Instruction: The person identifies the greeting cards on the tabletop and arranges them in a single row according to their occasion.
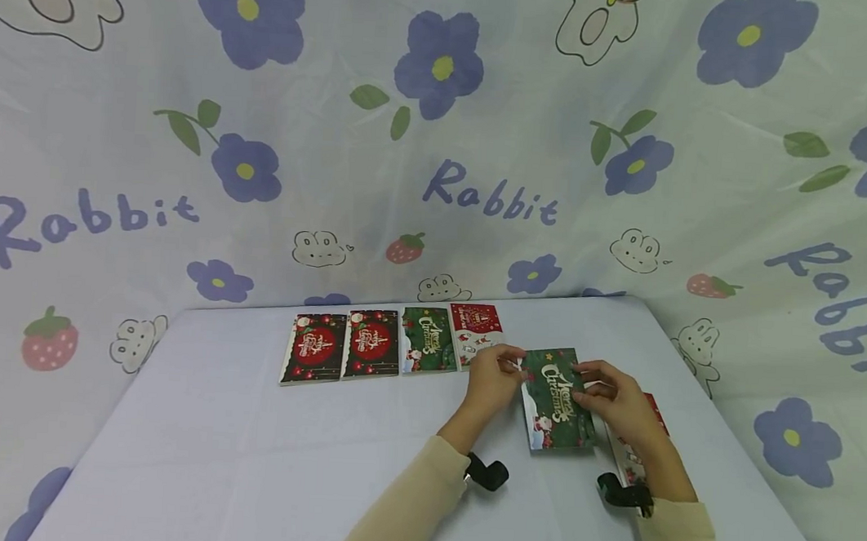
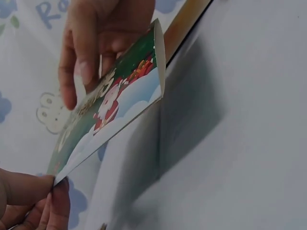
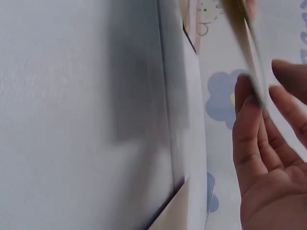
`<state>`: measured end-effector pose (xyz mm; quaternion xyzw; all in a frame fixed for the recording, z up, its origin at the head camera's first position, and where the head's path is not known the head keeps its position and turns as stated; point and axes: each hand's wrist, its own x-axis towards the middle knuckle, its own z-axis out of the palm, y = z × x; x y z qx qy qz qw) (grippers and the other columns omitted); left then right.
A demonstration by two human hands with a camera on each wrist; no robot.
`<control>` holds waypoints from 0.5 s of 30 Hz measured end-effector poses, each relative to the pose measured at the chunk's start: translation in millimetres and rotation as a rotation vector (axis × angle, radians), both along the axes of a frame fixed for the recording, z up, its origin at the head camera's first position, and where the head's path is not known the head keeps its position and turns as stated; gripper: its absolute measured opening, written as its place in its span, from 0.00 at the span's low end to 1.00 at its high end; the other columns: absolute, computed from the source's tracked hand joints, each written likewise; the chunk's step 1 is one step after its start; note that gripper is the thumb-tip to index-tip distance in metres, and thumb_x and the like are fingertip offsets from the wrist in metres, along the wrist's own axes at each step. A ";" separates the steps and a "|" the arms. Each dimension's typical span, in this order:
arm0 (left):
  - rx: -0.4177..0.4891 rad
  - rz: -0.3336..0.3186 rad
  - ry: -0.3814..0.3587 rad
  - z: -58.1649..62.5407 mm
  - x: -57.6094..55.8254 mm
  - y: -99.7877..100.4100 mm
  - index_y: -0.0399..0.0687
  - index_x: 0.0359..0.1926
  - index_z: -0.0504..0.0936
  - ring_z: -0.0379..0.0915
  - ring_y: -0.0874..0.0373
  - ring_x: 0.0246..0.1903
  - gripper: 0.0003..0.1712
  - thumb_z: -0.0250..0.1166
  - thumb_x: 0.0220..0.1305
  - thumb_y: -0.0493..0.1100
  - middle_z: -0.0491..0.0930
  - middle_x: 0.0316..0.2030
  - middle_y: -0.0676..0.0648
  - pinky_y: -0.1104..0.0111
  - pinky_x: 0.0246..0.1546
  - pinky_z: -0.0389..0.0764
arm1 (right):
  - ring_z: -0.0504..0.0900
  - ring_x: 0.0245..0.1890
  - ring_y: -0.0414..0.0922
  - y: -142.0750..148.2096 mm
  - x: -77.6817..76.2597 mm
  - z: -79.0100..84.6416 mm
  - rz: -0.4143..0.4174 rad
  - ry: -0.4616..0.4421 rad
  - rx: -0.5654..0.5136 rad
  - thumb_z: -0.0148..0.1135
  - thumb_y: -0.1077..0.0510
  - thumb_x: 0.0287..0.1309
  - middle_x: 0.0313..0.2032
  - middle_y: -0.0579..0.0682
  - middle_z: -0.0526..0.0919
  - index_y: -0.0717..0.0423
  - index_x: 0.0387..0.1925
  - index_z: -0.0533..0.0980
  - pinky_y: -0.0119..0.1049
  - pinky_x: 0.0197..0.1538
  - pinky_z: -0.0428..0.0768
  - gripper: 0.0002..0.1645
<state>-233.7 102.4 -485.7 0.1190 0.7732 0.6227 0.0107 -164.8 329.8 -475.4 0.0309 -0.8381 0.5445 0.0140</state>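
A green Christmas card (image 1: 555,408) with gold lettering and a Santa is held up off the white table, its shadow below it. My left hand (image 1: 494,378) pinches the card's far left corner between thumb and fingers, plain in the left wrist view where the card (image 2: 110,103) slants upward. On the opposite edge, my right hand (image 1: 618,399) has its fingers loosely spread around the card. The right wrist view shows some fingertips (image 3: 247,103) at the card's edge and others standing off from it. A red and white card (image 1: 631,456) lies partly hidden under the right forearm.
Along the back of the table (image 1: 234,432) lie two dark cards with red circles (image 1: 317,348) (image 1: 373,343), a green card (image 1: 428,340) and a red card (image 1: 478,326), side by side. A printed cloth (image 1: 336,167) hangs behind.
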 end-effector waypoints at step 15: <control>0.109 -0.015 -0.087 -0.3 -1.1 -11.6 0.42 0.50 0.87 0.79 0.62 0.36 0.19 0.75 0.59 0.26 0.82 0.41 0.47 0.70 0.34 0.82 | 0.80 0.39 0.39 -5.3 -3.0 -1.5 0.049 -0.013 -0.195 0.70 0.69 0.64 0.51 0.63 0.76 0.67 0.66 0.73 0.30 0.42 0.81 0.30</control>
